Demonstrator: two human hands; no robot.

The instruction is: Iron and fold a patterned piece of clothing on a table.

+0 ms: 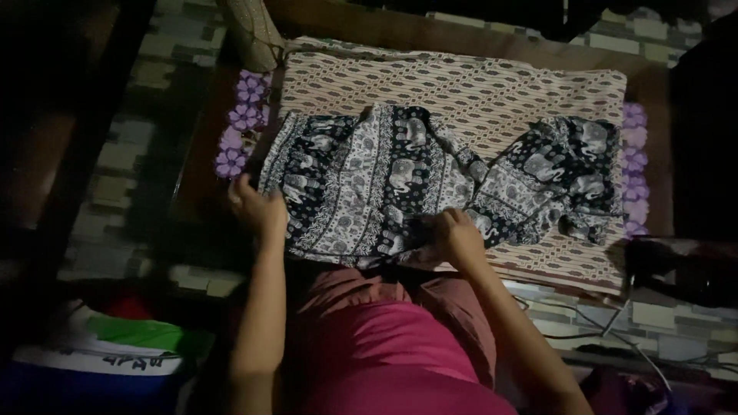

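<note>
Pinching the elephant-print garment (400,180) along its near edge, your left hand (257,207) and right hand (455,234) both clamp the fabric over the patterned cloth (492,84)

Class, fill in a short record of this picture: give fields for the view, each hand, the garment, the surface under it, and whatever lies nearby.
view: head camera, looking down, dim light
left hand: on the left edge of the dark blue-and-white elephant-print cloth garment
right hand: grips the garment's near edge
garment: spread flat, its right part bunched
surface: cream patterned cloth with purple flower trim
nearby: dark iron at the right, cables on the tiled floor
</note>
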